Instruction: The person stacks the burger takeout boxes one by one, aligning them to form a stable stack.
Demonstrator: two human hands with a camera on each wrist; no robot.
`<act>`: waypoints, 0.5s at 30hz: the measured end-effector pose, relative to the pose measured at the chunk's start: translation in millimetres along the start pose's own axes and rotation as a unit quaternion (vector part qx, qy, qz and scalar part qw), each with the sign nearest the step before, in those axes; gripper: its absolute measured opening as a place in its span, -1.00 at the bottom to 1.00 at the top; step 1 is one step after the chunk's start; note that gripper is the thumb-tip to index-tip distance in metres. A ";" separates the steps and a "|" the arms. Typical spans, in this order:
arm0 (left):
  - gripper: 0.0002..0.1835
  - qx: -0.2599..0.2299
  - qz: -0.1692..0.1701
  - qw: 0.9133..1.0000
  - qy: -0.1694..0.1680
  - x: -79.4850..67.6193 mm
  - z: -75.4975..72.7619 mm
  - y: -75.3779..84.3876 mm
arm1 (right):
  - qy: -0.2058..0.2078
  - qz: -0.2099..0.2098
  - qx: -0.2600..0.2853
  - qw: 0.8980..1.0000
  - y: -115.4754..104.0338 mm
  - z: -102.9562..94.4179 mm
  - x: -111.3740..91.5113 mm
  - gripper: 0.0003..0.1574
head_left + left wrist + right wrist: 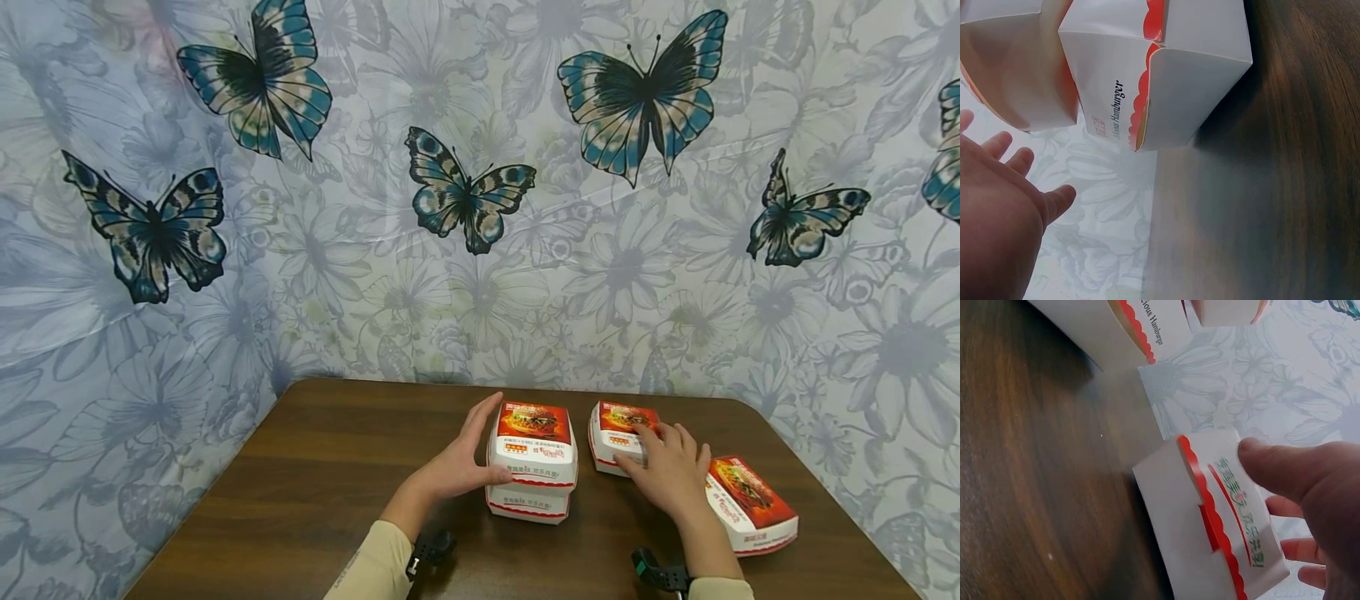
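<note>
Evidently L hand (456, 469) flanks 2-box stack (532, 463) mid-table (315, 458), fingers extended, relaxed, prob. to steady it. R hand (671, 477) over rear box (613, 422), thumb + fingers at lid; can't tell if gripped. R box (753, 498) flat, lid up, prob. for easy reach.

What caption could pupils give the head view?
Left hand at two stacked burger boxes, right hand at third box, fourth box nearby.

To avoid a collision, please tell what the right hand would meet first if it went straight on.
Probably the middle hamburger box, directly before the right hand, which may already touch it; the exact depth is unclear.
</note>
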State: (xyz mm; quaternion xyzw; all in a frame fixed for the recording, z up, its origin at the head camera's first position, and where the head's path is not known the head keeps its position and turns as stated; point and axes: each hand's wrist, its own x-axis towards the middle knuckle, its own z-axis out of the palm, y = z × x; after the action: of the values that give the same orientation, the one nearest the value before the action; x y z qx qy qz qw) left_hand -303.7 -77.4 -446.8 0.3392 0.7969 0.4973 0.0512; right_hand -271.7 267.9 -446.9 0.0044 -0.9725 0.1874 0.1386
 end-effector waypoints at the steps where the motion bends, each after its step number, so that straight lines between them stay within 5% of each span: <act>1: 0.19 0.001 0.001 1.000 0.000 0.0 -0.2 0.2 | 0.003 -0.004 -0.001 1.000 -0.6 -0.2 -0.4 -0.14; 15: 0.30 -0.014 -0.006 1.000 0.007 -0.6 -0.6 2.5 | 0.044 -0.079 -0.038 0.995 -4.6 -1.3 -1.1 -0.26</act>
State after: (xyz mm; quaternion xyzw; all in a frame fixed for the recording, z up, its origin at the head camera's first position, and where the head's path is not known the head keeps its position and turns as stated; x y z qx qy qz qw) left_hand -302.3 -77.5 -444.6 0.3304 0.7920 0.5107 0.0532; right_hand -270.1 264.0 -444.3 0.0680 -0.9685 0.1383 0.1958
